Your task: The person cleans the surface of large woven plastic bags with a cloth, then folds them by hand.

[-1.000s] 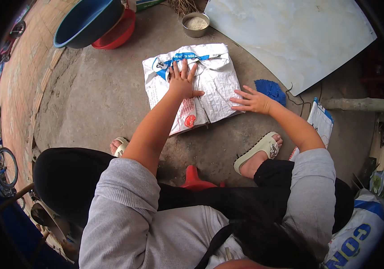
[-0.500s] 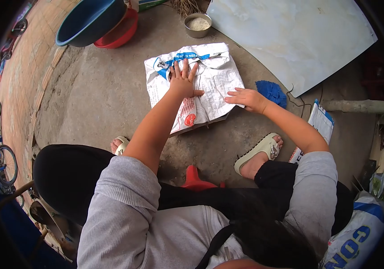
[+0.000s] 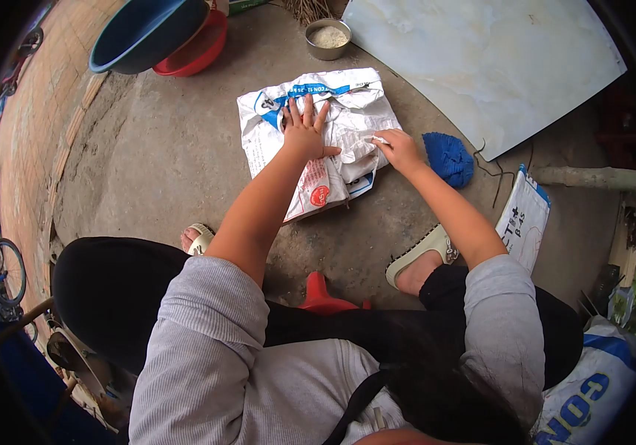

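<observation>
A white woven feed sack (image 3: 266,148) with blue and red print lies crumpled and folded on the ground in front of me. My left hand (image 3: 305,133) is spread flat on it, fingers pointing away from me. At the sack's right side, my right hand (image 3: 401,150) pinches a corner of the sack and folds it inward over the top. Beneath the lifted corner a blue-printed strip of the sack shows. Whatever lies under the sack is mostly hidden.
A blue basin (image 3: 143,37) leans in a red basin (image 3: 198,52) at upper left. A metal bowl (image 3: 327,38) of pale meal stands beyond the sack. To the right are a marbled panel (image 3: 481,67), a blue cloth bundle (image 3: 447,159) and a folded printed sack (image 3: 524,222). A red stool (image 3: 321,294) is below me.
My right hand has closed on the sack's right corner and drawn it left and slightly up, folding it over. My left hand stays pressed in place.
</observation>
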Action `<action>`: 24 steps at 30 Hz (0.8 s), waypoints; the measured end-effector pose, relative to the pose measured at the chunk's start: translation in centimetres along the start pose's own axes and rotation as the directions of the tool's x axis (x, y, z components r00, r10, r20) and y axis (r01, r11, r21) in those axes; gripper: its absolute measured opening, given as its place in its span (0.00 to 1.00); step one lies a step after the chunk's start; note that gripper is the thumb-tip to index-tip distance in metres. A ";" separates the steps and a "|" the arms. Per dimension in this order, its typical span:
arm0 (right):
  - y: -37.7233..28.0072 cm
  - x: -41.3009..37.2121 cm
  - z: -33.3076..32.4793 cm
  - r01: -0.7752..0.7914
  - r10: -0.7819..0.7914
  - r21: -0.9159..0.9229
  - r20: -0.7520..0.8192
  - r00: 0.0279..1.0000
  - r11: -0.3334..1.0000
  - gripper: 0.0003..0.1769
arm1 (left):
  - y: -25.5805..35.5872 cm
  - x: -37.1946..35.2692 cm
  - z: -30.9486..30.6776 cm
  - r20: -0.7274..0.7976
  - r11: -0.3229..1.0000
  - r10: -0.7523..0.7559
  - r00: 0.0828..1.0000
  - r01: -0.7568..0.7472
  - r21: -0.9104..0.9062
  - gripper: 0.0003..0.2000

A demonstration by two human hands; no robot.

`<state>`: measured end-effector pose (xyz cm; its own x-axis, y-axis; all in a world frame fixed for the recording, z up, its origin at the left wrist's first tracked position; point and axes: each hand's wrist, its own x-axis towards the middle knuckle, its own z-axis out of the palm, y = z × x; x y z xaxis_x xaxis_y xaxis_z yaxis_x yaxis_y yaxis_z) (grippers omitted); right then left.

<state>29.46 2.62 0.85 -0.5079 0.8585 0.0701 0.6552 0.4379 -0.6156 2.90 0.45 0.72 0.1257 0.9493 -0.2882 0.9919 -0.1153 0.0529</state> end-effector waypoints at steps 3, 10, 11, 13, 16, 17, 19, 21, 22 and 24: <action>0.5 0.1 1.6 0.254 -0.287 -0.152 -0.273 0.918 0.955 0.26 | 0.0 -0.2 -0.2 0.011 1.000 -0.002 1.000 0.002 -0.021 0.61; -1.9 0.4 0.1 0.568 -0.540 -0.423 0.198 0.818 0.706 0.30 | 0.1 -0.1 0.0 -0.006 1.000 0.000 1.000 0.000 0.001 0.61; -2.1 0.6 0.2 0.580 -0.519 -0.324 0.261 0.814 0.747 0.29 | 0.0 -0.2 0.1 -0.004 1.000 -0.003 1.000 0.003 0.001 0.61; -3.2 0.4 1.0 0.566 -0.492 -0.347 0.283 0.823 0.748 0.30 | -0.3 -0.3 1.0 -0.134 0.999 0.033 0.990 -0.034 -0.005 0.60; -3.2 0.4 2.5 0.546 -0.463 -0.364 0.294 0.836 0.755 0.35 | -0.5 -0.3 2.0 -0.217 0.998 0.057 0.975 -0.052 0.028 0.60; -3.1 0.4 2.9 0.543 -0.465 -0.358 0.285 0.838 0.759 0.40 | -0.6 -0.2 2.2 -0.215 0.998 0.058 0.975 -0.054 0.027 0.60; -3.9 0.3 3.2 0.496 -0.395 -0.396 0.310 0.864 0.773 0.45 | -0.7 -0.2 2.3 -0.236 0.998 0.067 0.969 -0.061 0.032 0.57; -4.8 0.2 3.9 0.450 -0.324 -0.435 0.334 0.885 0.780 0.49 | -0.7 -0.4 2.4 -0.254 0.997 0.069 0.965 -0.071 0.004 0.55; -5.2 0.4 4.4 0.359 -0.227 -0.422 0.332 0.916 0.833 0.51 | -0.7 -0.4 2.4 -0.274 0.997 0.070 0.959 -0.080 -0.024 0.54; -6.0 1.4 5.1 0.171 0.001 -0.390 0.405 0.914 0.905 0.55 | -0.7 -0.5 2.4 -0.301 0.994 0.076 0.951 -0.095 -0.050 0.53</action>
<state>22.00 -0.10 0.65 -0.6900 0.6776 -0.2546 0.7238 0.6473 -0.2389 2.22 -0.65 -1.49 0.1898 0.9817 0.0177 0.9734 -0.1905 0.1276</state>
